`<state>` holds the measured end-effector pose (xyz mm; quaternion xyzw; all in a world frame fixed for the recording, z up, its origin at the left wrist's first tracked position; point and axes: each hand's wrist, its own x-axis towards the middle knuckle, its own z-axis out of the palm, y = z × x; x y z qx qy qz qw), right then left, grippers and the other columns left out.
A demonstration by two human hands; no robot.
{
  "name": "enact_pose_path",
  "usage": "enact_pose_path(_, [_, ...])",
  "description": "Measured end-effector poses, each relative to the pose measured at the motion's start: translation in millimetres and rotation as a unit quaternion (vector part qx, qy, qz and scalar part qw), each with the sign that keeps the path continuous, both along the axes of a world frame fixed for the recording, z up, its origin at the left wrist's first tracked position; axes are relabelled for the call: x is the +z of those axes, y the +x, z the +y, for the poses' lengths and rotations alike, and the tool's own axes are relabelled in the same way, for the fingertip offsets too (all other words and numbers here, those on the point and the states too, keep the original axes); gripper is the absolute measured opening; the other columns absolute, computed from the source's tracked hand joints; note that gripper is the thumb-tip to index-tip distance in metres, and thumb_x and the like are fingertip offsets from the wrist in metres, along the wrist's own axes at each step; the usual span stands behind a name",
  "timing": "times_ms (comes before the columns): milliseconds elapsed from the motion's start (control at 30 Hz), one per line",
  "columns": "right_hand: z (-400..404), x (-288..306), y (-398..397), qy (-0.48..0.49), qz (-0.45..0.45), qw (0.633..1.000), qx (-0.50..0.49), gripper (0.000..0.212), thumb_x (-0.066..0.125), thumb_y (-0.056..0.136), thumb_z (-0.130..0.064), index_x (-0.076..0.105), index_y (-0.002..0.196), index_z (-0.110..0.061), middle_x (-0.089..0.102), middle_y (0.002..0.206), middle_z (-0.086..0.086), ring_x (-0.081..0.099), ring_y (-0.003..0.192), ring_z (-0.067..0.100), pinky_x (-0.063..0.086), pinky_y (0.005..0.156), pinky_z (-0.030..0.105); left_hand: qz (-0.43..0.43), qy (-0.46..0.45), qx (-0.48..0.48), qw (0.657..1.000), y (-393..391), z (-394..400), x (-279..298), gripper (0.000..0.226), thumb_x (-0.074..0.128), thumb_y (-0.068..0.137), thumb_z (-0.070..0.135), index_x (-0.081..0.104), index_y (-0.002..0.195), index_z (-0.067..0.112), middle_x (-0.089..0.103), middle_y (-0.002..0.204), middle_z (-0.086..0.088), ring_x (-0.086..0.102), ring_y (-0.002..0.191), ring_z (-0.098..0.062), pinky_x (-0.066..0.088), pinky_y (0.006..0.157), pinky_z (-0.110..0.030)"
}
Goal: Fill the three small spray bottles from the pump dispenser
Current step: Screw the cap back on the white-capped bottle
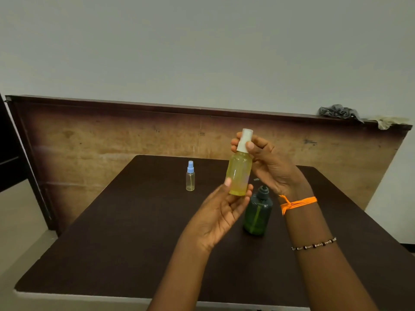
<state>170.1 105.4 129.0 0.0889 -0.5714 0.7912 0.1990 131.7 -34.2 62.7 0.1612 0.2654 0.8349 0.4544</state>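
A yellow spray bottle (238,173) with a white cap (244,140) is held upright above the dark table (116,232). My left hand (221,212) grips its base between thumb and fingers. My right hand (267,162) pinches the white cap from behind. Under my right wrist stands a green pump dispenser (258,213) with a dark top; its pump head is partly hidden by my hand. A small clear spray bottle (190,177) with a blue cap stands upright on the table to the left. Only these two spray bottles are in sight.
A brown wooden board (112,140) stands upright behind the table's far edge. Grey cloth (340,112) and a pale rag (389,122) lie on top of the board at the right. The table's near edge runs along the bottom.
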Motion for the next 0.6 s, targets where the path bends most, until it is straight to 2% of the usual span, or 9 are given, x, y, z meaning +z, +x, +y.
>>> enact_pose_path(100, [-6.0,2.2,-2.0,0.058,-0.016,0.99,-0.124,0.041,0.074,0.056,-0.014,0.061,0.095,-0.007,0.071,0.084,0.005,0.068,0.082,0.013,0.053,0.073,0.024,0.089,-0.034,0.096,0.991,-3.8,3.6,-3.9,0.03,0.064,0.073,0.01,0.052,0.1,0.004,0.068,0.1,-0.016,0.069,0.087,-0.02,0.057,0.073,-0.023])
enact_pose_path(167, [-7.1,0.8,-3.2,0.059,-0.01,0.982,-0.179,0.039,0.075,0.055,-0.015,0.059,0.09,-0.009,0.066,0.078,0.002,0.063,0.076,0.012,0.052,0.072,0.023,0.128,-0.043,0.108,0.985,-5.6,1.2,-2.3,0.027,0.064,0.074,0.016,0.053,0.097,0.006,0.069,0.096,-0.013,0.069,0.082,-0.017,0.056,0.071,-0.021])
enact_pose_path(200, [-5.8,-0.3,-2.6,0.045,-0.002,0.984,-0.171,0.039,0.077,0.056,-0.018,0.059,0.091,-0.01,0.064,0.076,0.0,0.061,0.075,0.011,0.052,0.071,0.022,0.138,-0.046,0.091,0.985,-5.9,-0.9,-0.8,0.03,0.062,0.075,0.023,0.055,0.098,0.005,0.07,0.089,-0.012,0.069,0.076,-0.015,0.056,0.068,-0.02])
enact_pose_path(267, [-2.3,-1.7,-0.3,0.008,0.008,0.997,-0.073,0.043,0.081,0.06,-0.026,0.064,0.096,-0.009,0.066,0.081,0.001,0.063,0.078,0.011,0.054,0.073,0.023,0.126,-0.041,0.018,0.991,-3.5,-6.2,5.1,0.041,0.055,0.08,0.035,0.059,0.105,0.003,0.068,0.077,-0.011,0.066,0.065,-0.011,0.055,0.062,-0.018])
enact_pose_path(333, [-0.6,-2.5,1.9,-0.008,0.017,1.0,0.02,0.045,0.082,0.063,-0.03,0.07,0.102,-0.011,0.069,0.09,0.004,0.066,0.086,0.012,0.054,0.084,0.029,0.083,-0.023,-0.061,0.994,-1.7,-9.2,7.8,0.047,0.054,0.081,0.041,0.062,0.106,0.002,0.065,0.073,-0.012,0.063,0.058,-0.01,0.055,0.057,-0.017])
enact_pose_path(367, [0.2,-3.1,1.8,-0.011,0.032,0.998,0.047,0.045,0.082,0.065,-0.03,0.071,0.105,-0.011,0.069,0.092,0.004,0.066,0.088,0.012,0.051,0.092,0.033,0.064,-0.009,-0.093,0.994,-2.5,-8.4,7.0,0.049,0.061,0.078,0.041,0.064,0.105,0.0,0.065,0.075,-0.013,0.064,0.059,-0.01,0.055,0.058,-0.018])
enact_pose_path(467, [-0.4,-6.6,0.2,-0.023,0.068,0.99,0.122,0.044,0.076,0.074,-0.028,0.067,0.113,-0.011,0.068,0.093,0.001,0.064,0.089,0.011,0.032,0.106,0.044,0.045,0.04,-0.154,0.986,-4.7,-3.8,3.1,0.061,0.084,0.061,0.035,0.068,0.106,-0.002,0.068,0.086,-0.017,0.068,0.072,-0.015,0.057,0.066,-0.023])
enact_pose_path(533, [0.6,-8.2,0.0,-0.014,0.052,0.988,0.146,0.04,0.074,0.076,-0.03,0.068,0.111,-0.013,0.067,0.089,0.0,0.064,0.091,0.013,0.034,0.107,0.045,0.072,0.046,-0.165,0.983,-5.8,-1.4,-0.8,0.063,0.085,0.06,0.03,0.066,0.109,-0.003,0.068,0.095,-0.019,0.069,0.084,-0.02,0.057,0.074,-0.025])
enact_pose_path(600, [0.8,-6.8,1.4,0.017,0.007,0.99,0.14,0.035,0.074,0.076,-0.035,0.068,0.105,-0.015,0.066,0.086,0.0,0.063,0.097,0.017,0.043,0.098,0.039,0.117,0.048,-0.155,0.98,-5.9,-1.7,-1.4,0.057,0.081,0.065,0.025,0.065,0.111,-0.004,0.068,0.104,-0.019,0.068,0.095,-0.024,0.056,0.08,-0.028])
